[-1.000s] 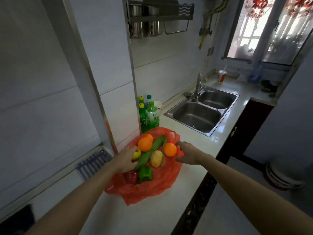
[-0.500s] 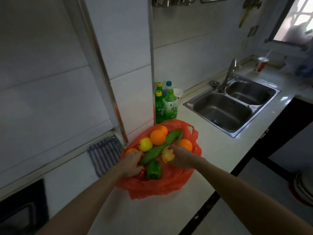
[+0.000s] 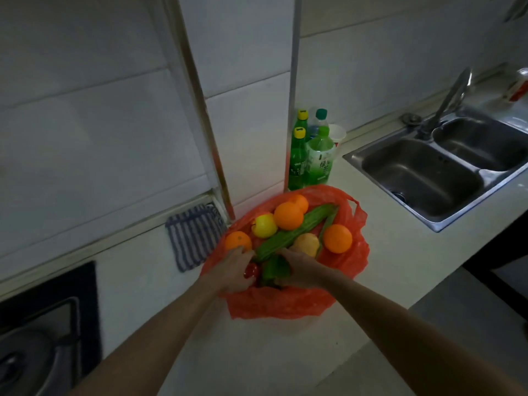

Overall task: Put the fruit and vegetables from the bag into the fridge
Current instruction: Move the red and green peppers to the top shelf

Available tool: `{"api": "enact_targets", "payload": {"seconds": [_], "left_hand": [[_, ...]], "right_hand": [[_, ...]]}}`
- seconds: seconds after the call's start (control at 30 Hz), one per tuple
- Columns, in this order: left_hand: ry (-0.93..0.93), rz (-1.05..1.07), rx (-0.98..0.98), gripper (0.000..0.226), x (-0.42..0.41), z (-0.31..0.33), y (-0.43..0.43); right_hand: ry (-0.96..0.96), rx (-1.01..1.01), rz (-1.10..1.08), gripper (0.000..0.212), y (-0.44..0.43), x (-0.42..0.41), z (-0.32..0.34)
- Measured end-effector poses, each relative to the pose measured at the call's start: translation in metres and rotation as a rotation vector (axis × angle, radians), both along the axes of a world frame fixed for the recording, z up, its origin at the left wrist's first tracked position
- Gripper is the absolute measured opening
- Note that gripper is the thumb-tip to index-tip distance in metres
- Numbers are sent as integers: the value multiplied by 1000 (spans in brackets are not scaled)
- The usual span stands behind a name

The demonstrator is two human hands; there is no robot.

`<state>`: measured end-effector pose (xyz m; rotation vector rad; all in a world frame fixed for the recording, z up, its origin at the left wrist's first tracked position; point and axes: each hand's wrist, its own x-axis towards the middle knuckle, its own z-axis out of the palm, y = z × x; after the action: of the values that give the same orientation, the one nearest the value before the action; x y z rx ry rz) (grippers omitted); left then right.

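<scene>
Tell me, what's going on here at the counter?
A person has both hands in an open red bag on the kitchen counter. The left hand touches a red pepper, the right hand a green pepper; a firm grip isn't clear. Oranges, a yellow apple and a long green gourd lie in the bag. No fridge is in view.

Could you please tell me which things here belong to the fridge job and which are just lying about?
For the job: red bag, oranges, yellow fruit, long green vegetable, potato-like piece, green pepper held by the right hand, red pepper beside the left hand.

Lying about: green bottles, white cup, striped cloth, sink, tap, hob.
</scene>
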<state>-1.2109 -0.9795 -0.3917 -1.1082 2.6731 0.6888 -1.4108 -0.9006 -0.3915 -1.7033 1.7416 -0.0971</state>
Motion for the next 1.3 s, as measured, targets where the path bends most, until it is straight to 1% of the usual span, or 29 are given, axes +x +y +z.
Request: {"api": "enact_targets", "payload": {"seconds": [0.17,0.27,0.53,0.73,0.93,1.03,1.3], "left_hand": [[-11,6,10,50,2,-2,-1],[-48,2,18,58,3,-1,0],[-82,12,-6,67,2,0,5],[-7,27,-43,61,1,14,3],[100,51,-90,60,-3,46,5],[129,56,-106,60,-2,65,9],[211,108,-185,55,33,125,13]], "right_hand": [[-2,1,41,80,-10,0,-12],[2,-1,57,81,-14,1,-17],[-48,-23,53,81,-14,-1,-24],[-135,-89,-37,76,-8,-6,-18],[-119,-185,-80,70,-2,-12,12],[-75,-216,-84,72,2,-13,35],[-38,-276,-72,72,5,2,98]]}}
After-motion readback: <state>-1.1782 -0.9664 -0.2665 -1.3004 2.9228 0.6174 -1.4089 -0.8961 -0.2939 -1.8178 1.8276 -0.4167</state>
